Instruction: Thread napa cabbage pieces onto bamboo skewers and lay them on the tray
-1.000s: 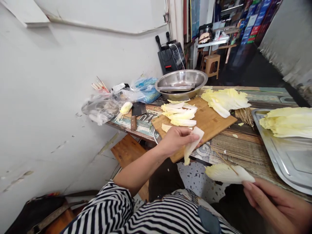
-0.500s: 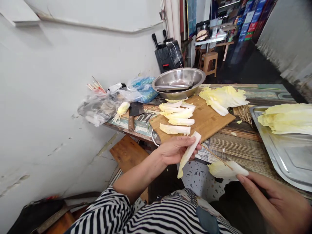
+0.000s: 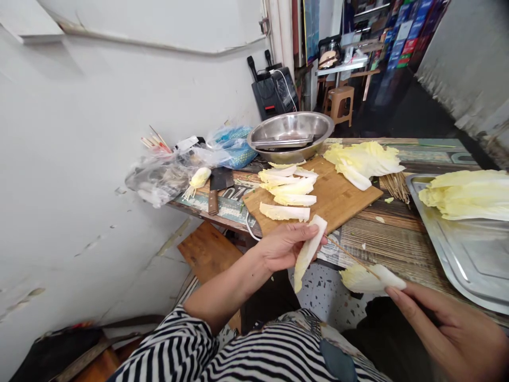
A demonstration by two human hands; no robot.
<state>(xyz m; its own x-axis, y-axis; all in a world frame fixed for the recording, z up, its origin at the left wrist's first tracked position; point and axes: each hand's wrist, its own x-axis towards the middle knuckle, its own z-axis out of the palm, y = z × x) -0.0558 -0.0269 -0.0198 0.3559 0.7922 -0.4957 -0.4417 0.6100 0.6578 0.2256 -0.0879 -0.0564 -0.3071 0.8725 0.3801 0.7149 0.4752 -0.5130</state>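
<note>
My left hand (image 3: pixel 288 246) pinches a narrow strip of napa cabbage leaf (image 3: pixel 309 252), its white end up and its yellow tip hanging down. A thin wooden skewer (image 3: pixel 350 255) runs from behind that strip to a second cabbage piece (image 3: pixel 371 278). My right hand (image 3: pixel 441 318) is closed on the white end of this second piece, which the skewer pierces. Whether the skewer's far tip enters the left strip is hidden by my fingers. Just beyond my left hand, several cut cabbage strips (image 3: pixel 288 185) lie on a wooden cutting board (image 3: pixel 338 193).
Larger cabbage leaves (image 3: pixel 366 162) rest on the board's far right corner, beside a bundle of skewers (image 3: pixel 395 187). A metal tray (image 3: pixel 469 265) with more cabbage (image 3: pixel 465 193) stands right. A cleaver (image 3: pixel 214 199), plastic bags (image 3: pixel 159 178) and a steel basin (image 3: pixel 292 156) are behind and left.
The strip's lower tip in my left hand has swung slightly to the right. Both hands keep nearly the same place and hold the same pieces.
</note>
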